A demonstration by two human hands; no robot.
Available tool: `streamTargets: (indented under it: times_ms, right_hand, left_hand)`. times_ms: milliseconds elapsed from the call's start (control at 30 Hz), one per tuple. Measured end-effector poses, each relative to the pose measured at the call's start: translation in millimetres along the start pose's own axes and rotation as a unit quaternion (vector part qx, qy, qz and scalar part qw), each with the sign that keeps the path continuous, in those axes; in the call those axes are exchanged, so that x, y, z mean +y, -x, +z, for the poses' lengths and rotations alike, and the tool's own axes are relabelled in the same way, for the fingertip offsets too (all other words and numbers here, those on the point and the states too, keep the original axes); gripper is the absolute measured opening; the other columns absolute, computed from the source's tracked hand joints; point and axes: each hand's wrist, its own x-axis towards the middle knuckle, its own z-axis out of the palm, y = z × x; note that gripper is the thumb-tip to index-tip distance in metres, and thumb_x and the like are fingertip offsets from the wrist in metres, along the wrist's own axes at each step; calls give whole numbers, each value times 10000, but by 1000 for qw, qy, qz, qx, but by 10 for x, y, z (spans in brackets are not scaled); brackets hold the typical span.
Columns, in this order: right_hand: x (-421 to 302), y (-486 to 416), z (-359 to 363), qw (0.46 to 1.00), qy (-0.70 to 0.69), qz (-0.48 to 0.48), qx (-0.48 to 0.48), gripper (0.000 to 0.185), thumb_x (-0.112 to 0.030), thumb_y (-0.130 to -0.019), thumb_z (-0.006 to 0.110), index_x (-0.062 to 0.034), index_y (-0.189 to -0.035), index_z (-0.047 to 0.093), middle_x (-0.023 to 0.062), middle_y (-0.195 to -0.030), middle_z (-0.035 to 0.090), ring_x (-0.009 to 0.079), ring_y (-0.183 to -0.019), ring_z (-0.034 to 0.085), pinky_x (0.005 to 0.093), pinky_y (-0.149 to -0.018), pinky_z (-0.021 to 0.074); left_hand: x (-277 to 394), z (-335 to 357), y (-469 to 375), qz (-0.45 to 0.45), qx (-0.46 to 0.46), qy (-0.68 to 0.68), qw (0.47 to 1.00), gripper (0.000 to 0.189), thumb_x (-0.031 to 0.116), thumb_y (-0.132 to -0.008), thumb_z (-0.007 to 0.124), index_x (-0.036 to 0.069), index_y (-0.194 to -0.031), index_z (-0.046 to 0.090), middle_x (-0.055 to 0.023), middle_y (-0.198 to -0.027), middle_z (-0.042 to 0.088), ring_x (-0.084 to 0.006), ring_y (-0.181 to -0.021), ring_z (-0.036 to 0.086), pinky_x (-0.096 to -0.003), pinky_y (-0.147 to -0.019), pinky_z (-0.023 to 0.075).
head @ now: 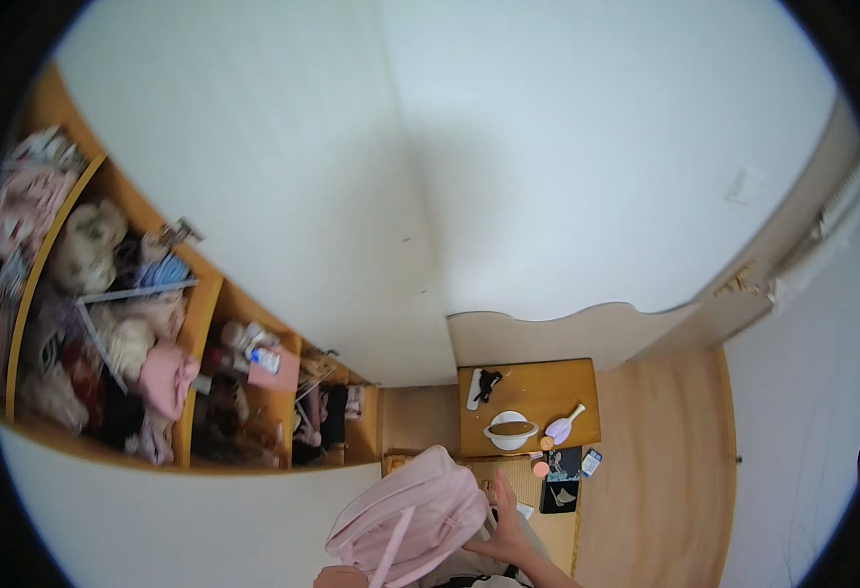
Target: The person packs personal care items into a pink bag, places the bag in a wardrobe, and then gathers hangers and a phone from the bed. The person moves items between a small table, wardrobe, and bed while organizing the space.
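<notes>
A pale pink fabric bag (pixel 408 514) with a strap is tilted in front of me at the bottom of the view. My left hand (pixel 340 578) is at its lower left edge, supporting it, with the fingers mostly hidden. On the bag's other side is my right hand (pixel 507 525), its fingers straight and the thumb apart from them. The thumb reaches towards the bag's side; whether it touches cannot be told. Below the hands, partly covered, is a woven mat (pixel 503 474).
Left, a wooden cabinet (pixel 201 323) holds clothes and a stuffed toy (pixel 90 242). Ahead, a small wooden table (pixel 525 375) carries a white round-framed mirror (pixel 511 442), a lilac hairbrush (pixel 558 431) and a black hair clip (pixel 486 384). Dark flat boxes (pixel 562 478) lie nearer. White doors (pixel 312 184) rise ahead.
</notes>
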Motion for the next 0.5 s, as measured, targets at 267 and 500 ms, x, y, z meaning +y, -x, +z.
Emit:
streamTargets:
  times_ms: [267, 500]
  right_hand:
    - [52, 247, 55, 945, -113, -49, -304, 1052, -269, -515, 833, -3, -1337, 233, 237, -1337, 287, 399, -1248, 286, 436, -1035, 252]
    - [-37, 705, 343, 900, -163, -97, -393, 763, -190, -545, 820, -81, -1208, 459, 146, -1175, 409, 332, -1115, 417, 396, -945, 355]
  left_hand:
    - [210, 316, 786, -50, -9, -76, 996, 209, 90, -637, 729, 131, -566, 537, -46, -520, 482, -239, -461, 485, -349, -431, 348]
    - [519, 490, 1216, -100, 73, -100, 987, 161, 90, -655, 713, 111, -597, 564, -52, -525, 497, -233, -453, 486, -344, -427, 351]
